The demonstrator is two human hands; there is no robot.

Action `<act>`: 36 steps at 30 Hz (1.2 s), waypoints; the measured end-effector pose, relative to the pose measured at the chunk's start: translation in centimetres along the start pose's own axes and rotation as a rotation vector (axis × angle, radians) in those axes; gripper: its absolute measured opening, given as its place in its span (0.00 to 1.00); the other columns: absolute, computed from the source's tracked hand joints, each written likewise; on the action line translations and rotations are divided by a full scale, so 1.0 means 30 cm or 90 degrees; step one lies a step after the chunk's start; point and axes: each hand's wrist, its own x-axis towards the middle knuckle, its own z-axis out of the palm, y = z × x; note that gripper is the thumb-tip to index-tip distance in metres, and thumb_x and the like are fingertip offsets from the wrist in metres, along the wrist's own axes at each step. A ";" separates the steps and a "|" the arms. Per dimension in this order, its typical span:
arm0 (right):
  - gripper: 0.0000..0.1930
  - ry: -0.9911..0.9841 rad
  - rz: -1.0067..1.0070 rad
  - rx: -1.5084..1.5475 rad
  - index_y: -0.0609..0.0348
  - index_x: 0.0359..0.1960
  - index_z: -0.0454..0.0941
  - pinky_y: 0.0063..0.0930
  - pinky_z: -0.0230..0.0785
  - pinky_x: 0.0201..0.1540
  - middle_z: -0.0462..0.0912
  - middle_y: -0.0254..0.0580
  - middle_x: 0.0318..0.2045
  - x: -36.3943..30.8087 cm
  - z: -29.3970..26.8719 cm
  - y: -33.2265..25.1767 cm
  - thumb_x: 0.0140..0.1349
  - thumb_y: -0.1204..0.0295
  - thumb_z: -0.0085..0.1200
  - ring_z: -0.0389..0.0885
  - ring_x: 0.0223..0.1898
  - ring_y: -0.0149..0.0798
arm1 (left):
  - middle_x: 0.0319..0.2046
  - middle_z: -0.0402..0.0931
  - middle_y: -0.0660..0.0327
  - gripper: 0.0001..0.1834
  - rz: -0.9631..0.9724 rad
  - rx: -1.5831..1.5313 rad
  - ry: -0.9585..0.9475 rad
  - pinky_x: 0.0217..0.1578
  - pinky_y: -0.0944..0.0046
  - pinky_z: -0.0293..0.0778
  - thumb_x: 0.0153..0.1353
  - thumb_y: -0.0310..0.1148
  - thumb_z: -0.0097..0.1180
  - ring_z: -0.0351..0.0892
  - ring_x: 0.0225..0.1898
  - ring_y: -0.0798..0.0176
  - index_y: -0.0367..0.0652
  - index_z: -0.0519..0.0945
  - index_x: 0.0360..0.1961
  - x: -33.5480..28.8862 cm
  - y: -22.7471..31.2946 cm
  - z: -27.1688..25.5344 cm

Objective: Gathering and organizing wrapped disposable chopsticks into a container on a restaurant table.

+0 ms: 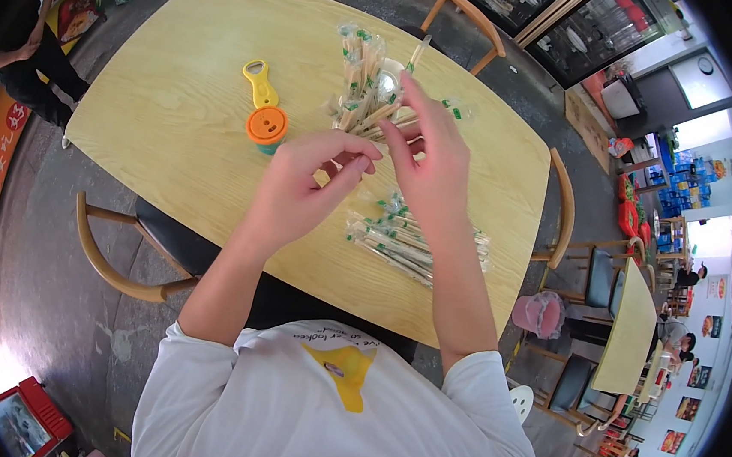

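Note:
My right hand [428,147] bends over a heap of clear-wrapped wooden chopsticks [362,65] with green marks, its thumb and fingers closed around the ends of a few wrapped chopsticks [379,119]. Just left of it, my left hand [314,173] is curled above the table, thumb and fingertips pinched together. Anything between those fingertips is too small to make out. Beside the heap, partly covered by it, is a round, pale shiny container [389,83]. Nearer to me, a second pile of wrapped chopsticks [412,242] lies flat, partly behind my right forearm.
The light wood table [189,69] also bears a yellow bottle opener [261,84] and an orange-lidded container [267,126], left of my hands. Wooden chairs [145,245] stand around it. A pink bin [537,312] is on the floor at right. Another person [36,56] stands at the far left.

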 end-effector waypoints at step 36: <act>0.10 -0.060 0.175 0.088 0.61 0.46 0.80 0.28 0.78 0.38 0.85 0.42 0.39 -0.243 -0.232 0.046 0.65 0.83 0.62 0.85 0.34 0.36 | 0.39 0.83 0.58 0.15 0.056 0.061 -0.141 0.36 0.63 0.79 0.64 0.25 0.68 0.85 0.40 0.61 0.40 0.83 0.51 -0.005 -0.026 0.180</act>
